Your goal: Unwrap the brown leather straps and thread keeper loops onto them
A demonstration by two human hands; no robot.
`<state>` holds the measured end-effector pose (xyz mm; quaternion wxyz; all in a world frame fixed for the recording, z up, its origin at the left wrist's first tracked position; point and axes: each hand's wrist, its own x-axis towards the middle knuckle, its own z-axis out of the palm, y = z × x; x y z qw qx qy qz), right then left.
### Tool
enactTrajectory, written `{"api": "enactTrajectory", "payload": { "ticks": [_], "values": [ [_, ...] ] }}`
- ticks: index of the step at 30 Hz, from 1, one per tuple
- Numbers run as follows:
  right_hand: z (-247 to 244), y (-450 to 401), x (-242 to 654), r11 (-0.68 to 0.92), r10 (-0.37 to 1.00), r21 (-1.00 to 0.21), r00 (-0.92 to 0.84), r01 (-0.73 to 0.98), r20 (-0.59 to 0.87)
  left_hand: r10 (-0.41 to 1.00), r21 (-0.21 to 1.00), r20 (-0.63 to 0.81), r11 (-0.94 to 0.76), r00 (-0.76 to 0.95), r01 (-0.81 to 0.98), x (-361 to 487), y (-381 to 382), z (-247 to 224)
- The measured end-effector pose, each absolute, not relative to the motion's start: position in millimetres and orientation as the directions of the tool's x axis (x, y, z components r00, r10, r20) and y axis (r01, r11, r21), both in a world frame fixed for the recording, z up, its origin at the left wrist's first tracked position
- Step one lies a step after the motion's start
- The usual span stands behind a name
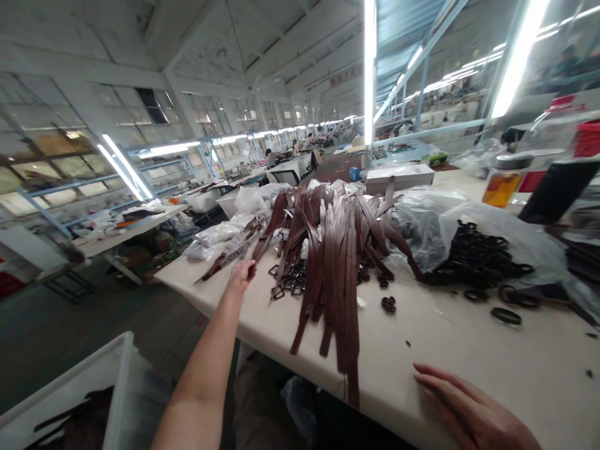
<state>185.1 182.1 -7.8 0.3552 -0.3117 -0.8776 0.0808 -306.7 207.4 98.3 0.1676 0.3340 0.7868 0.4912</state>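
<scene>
My left hand [244, 275] is reached out over the table's left side, its fingers closed on the end of a brown leather strap [264, 245]. That strap runs back into a large heap of brown straps [335, 250], several hanging over the front edge. Beside my left hand, dark metal buckles [294, 278] lie partly under the heap. My right hand [469, 403] rests low at the front right, fingers stretched out and nothing in them. A small cluster of dark rings [389, 304] lies between the straps and my right hand.
On the right, a clear plastic bag [422, 219] spills black rings [487, 250]. Behind it stand a jar of amber liquid [506, 181] and a dark upright object [557, 190]. A white box [398, 178] is at the back. A white bin [122, 381] stands at lower left.
</scene>
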Motion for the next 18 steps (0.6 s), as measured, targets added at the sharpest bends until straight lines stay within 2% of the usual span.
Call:
{"api": "enactTrajectory", "payload": {
  "ticks": [2,5,8,10,13,16,18],
  "values": [
    [-1.0,179.9,181.2,0.762,0.647,-0.446,-0.539,0.469,0.540,0.688,0.955,0.019,0.204,-0.726,0.218,-286.1,193.6,105.0],
    [16.2,174.2,165.4,0.633,0.749,-0.659,-0.537,0.405,0.389,0.719,0.996,-0.009,0.069,-0.695,0.059,-230.5,158.1,97.8],
    [38.0,166.1,133.0,0.358,0.800,-0.895,-0.582,0.268,0.146,0.817,0.991,-0.046,-0.034,-0.575,-0.127,-154.3,109.8,72.4],
    [50.6,160.8,106.2,0.179,0.708,-0.976,-0.705,0.126,0.039,0.899,0.983,-0.083,0.004,-0.429,-0.183,-105.0,77.9,49.8],
    [62.7,153.6,70.9,-0.119,0.609,-0.993,-0.789,0.001,-0.074,0.951,0.989,-0.128,0.100,-0.281,-0.112,-50.1,41.9,15.2],
    [69.7,146.5,52.6,-0.397,0.508,-0.917,-0.843,-0.046,-0.178,0.984,0.995,-0.073,0.084,-0.163,0.062,-20.2,23.7,-12.7],
    [74.7,142.2,50.0,-0.524,0.457,-0.849,-0.864,-0.070,-0.211,0.997,0.984,-0.050,0.059,-0.062,0.168,-8.4,19.0,-24.3]
  ]
}}
